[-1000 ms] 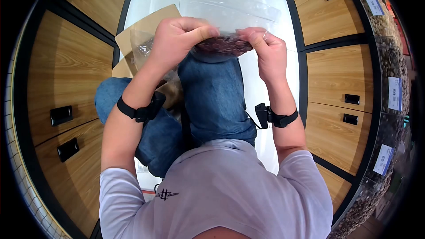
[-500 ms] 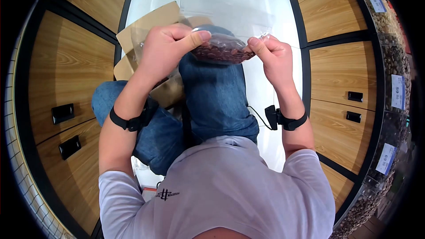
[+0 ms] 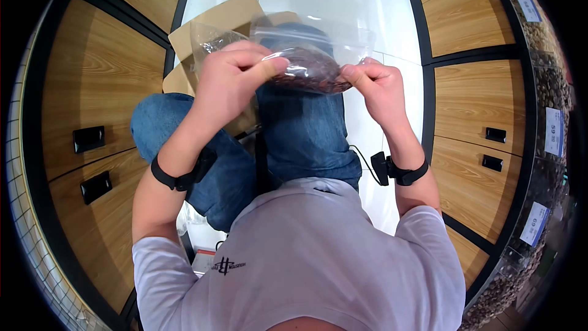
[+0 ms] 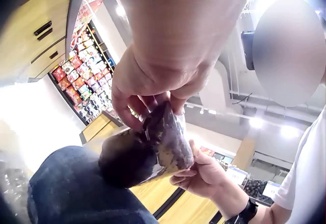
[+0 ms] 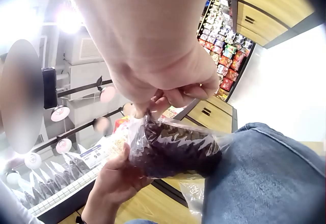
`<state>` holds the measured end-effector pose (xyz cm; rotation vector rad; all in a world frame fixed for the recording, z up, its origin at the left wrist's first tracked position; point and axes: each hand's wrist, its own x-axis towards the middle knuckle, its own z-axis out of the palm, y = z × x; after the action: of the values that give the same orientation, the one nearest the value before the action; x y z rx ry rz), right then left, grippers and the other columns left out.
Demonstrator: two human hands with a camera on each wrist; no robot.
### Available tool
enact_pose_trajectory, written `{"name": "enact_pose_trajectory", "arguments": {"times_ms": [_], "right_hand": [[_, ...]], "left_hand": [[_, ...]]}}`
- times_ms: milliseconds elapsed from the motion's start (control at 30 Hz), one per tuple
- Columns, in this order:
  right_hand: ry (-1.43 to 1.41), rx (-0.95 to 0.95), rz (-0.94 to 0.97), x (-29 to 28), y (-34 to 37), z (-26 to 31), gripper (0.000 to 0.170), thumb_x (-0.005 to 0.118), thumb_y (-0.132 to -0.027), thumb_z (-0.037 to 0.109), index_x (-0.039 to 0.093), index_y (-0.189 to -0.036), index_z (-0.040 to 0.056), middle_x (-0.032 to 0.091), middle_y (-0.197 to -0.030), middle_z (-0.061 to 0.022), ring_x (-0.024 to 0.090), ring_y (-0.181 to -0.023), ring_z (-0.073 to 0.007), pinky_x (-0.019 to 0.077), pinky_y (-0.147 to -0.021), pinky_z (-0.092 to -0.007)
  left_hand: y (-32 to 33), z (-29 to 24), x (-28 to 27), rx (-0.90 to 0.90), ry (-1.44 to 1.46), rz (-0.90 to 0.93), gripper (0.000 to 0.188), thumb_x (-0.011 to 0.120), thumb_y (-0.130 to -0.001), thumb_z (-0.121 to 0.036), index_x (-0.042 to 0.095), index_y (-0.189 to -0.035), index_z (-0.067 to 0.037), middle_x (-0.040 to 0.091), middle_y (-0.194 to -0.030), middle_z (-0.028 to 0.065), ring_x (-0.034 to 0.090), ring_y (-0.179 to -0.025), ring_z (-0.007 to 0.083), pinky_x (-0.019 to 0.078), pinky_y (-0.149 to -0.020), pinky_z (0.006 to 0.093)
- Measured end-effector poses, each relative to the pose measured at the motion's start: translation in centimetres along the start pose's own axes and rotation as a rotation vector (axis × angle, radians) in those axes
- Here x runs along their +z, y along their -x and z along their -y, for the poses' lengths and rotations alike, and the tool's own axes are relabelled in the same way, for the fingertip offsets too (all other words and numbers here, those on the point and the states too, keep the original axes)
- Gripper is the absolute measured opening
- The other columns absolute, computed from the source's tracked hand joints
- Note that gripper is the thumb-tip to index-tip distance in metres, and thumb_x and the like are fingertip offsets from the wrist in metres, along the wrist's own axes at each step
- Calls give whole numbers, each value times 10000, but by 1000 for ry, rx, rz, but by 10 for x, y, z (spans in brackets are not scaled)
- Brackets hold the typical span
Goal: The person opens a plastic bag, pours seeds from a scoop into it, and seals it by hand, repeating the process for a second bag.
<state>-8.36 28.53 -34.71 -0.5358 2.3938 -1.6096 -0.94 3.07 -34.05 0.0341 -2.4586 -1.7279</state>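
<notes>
I have the bag point(image 3: 306, 61) up in front of me, between my two hands and over the thigh of my jeans point(image 3: 303, 129). The fingers of my left hand point(image 3: 229, 79) are bent in with the thumb laid over the plastic, pinching the left end; those of my right hand point(image 3: 378, 86) nip the right end, thumb on top, with scarcely any gap but the film itself. Neither hand is free.

The relation that counts, I'd judge, is the bag's lie: its long axis runs crosswise from one hand to the other, with the dark pieces point(image 3: 315, 86) heaped along the side toward my body. The clear upper part, with a pale strip point(image 3: 294, 35) across it, slants away from me, so that strip is beyond my thumbs rather than under them. Neither hand is plainly nearer to it (whether the strip is sealed, I cannot tell). Nor can I tell whether the underside touches the denim.

Past my left hand, on the floor point(image 3: 386, 12), stands the box point(image 3: 214, 21) with its flaps spread, another clear bag point(image 3: 210, 40) showing at it. The cabinets point(image 3: 474, 98) line both sides, well apart from the bag.
</notes>
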Motion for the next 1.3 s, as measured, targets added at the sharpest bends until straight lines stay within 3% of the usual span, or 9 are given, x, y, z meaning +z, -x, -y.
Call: {"name": "enact_pose_trajectory", "arguments": {"times_ms": [300,367,600,700,800,900,1100,1167,1300], "right_hand": [[-82,29,64,-5,12,-12,122,779,-835,139,775,-827,17,678,-737,-53,609,-709,-103,469,-653,-252],[-153,44,78,-5,17,-15,100,792,-812,115,772,-820,18,692,-755,-58,621,-725,-112,477,-672,-256],[-167,-3,139,-14,27,-25,109,805,-780,84,771,-861,18,715,-792,-61,646,-761,-119,491,-709,-257],[-158,1,153,-15,31,-18,121,792,-790,73,769,-894,15,726,-820,-66,651,-771,-124,496,-718,-252],[-200,46,162,-15,35,-17,119,768,-821,66,760,-921,1,732,-837,-73,651,-778,-124,505,-734,-247],[-317,184,181,-15,38,-18,112,745,-853,68,750,-924,-18,729,-843,-75,648,-780,-120,510,-748,-245],[-308,296,256,-13,41,-26,121,741,-876,127,724,-881,7,728,-882,-75,640,-819,-125,500,-786,-263],[-320,312,212,-8,44,-24,115,739,-878,109,719,-860,-3,687,-787,-22,591,-750,-82,465,-699,-228],[-192,287,176,2,51,-52,129,732,-888,128,706,-872,3,658,-769,-3,553,-724,-75,443,-674,-230]], "left_hand": [[16,6,-12,-73,77,1,201,715,-896,-194,752,-872,2,688,-831,43,581,-738,91,455,-662,245],[21,3,-8,-97,99,17,245,670,-938,-203,711,-821,9,666,-855,26,581,-778,98,451,-740,244],[29,3,-2,-228,179,40,261,639,-977,-222,643,-799,-32,618,-802,-19,540,-737,50,447,-693,225],[31,5,-2,-229,201,22,252,695,-930,-219,697,-826,11,662,-773,27,597,-727,76,478,-675,234],[35,0,1,-327,306,32,261,651,-967,-189,641,-785,-1,616,-828,13,578,-748,79,510,-669,242],[40,3,1,-262,286,5,243,709,-918,-183,696,-787,22,662,-792,38,627,-690,92,499,-601,231],[49,5,1,-157,-1,30,233,745,-874,-160,702,-736,22,667,-790,70,638,-748,124,505,-688,250],[52,5,3,-139,-65,57,163,725,-882,-121,718,-796,18,673,-886,87,642,-824,145,497,-782,265],[57,37,14,13,-180,-15,194,722,-899,-158,724,-820,20,694,-854,80,671,-848,145,521,-764,258]]}}
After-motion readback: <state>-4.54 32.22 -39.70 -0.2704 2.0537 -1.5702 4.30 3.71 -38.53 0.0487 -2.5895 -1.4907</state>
